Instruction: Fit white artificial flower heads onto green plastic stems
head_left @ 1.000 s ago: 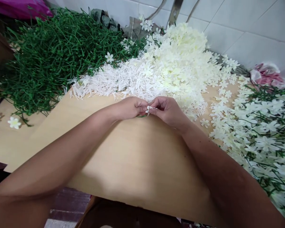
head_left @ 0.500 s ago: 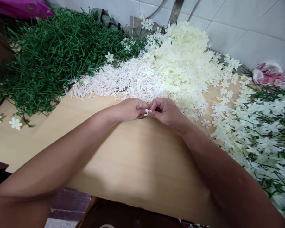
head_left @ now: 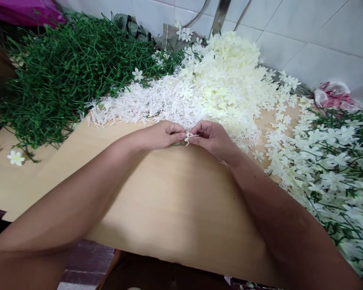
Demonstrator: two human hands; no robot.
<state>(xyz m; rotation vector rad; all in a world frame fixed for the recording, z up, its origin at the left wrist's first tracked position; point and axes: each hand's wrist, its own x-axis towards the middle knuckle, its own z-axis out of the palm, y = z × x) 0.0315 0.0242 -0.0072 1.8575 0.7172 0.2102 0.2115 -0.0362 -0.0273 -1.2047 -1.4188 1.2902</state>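
White flower sat btwn both hands, over the tan board. L hand had thumb & fingers pinching a green stem nr the bloom; R hand pinched a thin white strand w/ thumb & index. Behind lay white stamens & cream petals; green stem pile was far L, stemmed flowers R.

One left hand and one right hand pinch one small white flower; beyond them, one white-filament heap and one pale-petal mound; leftward, one green-stem heap and, farther, two yellow-centered blooms; rightward, one stemmed-flower pile.
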